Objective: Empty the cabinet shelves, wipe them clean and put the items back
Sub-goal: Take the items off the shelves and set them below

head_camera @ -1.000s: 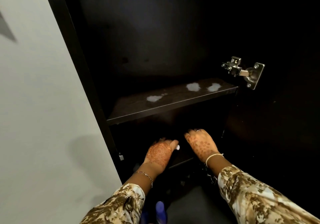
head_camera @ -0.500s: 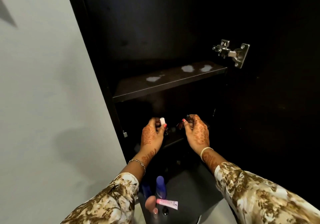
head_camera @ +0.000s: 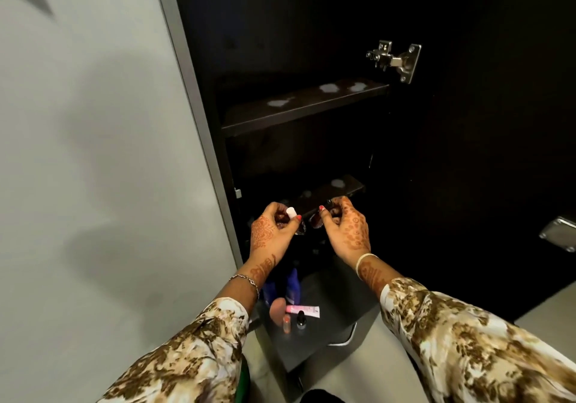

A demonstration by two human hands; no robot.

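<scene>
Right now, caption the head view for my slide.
Both hands lift small items from the dark cabinet's stained lower shelf.

Your left hand (head_camera: 274,231) curls around something with a white cap (head_camera: 291,212); you can't tell what its body is, since your fingers cover it. The dark piece (head_camera: 316,220) pinched in your right hand (head_camera: 347,231) is too dim to identify. The cabinet's depths (head_camera: 280,159) under the upper shelf (head_camera: 299,106) are lost in shadow. Both sleeves (head_camera: 467,349) run off the bottom edge.
</scene>
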